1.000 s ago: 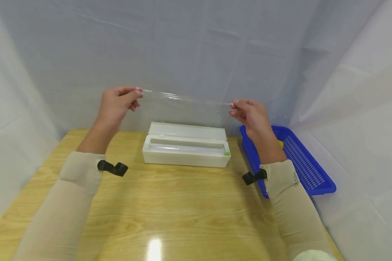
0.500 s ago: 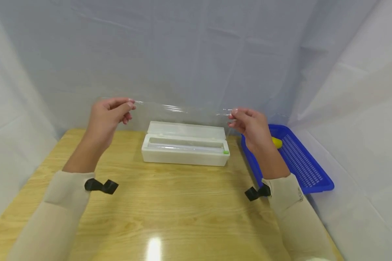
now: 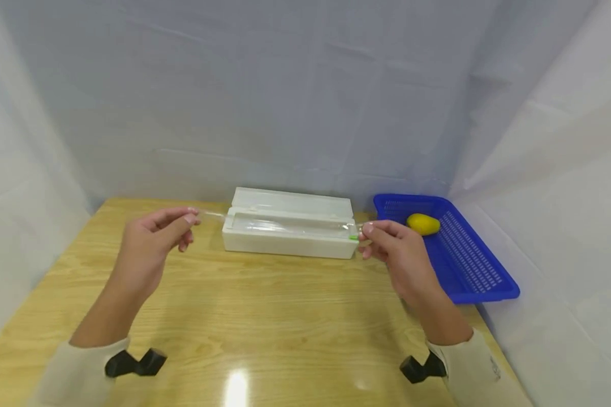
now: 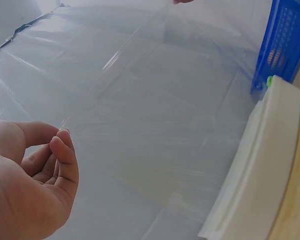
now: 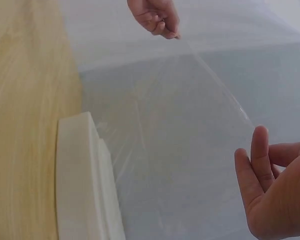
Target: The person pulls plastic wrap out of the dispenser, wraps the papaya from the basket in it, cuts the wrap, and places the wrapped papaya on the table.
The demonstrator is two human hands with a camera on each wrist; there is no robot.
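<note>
A sheet of clear plastic wrap (image 3: 280,225) is stretched flat between the two hands, low over the white dispenser box (image 3: 290,230) that stands at the back of the desk (image 3: 265,316). The wrap's edge runs as a thin bright line from one hand to the other, and in the wrist views it shows as a taut, see-through film (image 4: 155,100) leading down toward the box.

The left hand (image 3: 150,246) pinches the left corner of the wrap between thumb and forefinger, the other fingers loosely curled under. The right hand (image 3: 394,251) pinches the right corner in the same way, just beside the small green tab at the box's right end.

The dispenser box has its lid folded open to the rear; inside its trough lies the roll of wrap, seen only as a pale glossy strip.

To the right of the box, near it but apart, a blue plastic basket (image 3: 481,271) with a slotted floor sits at the desk's edge. A single yellow fruit (image 3: 423,224) lies in its far end. Pale cloth hangs behind and to both sides of the desk.
</note>
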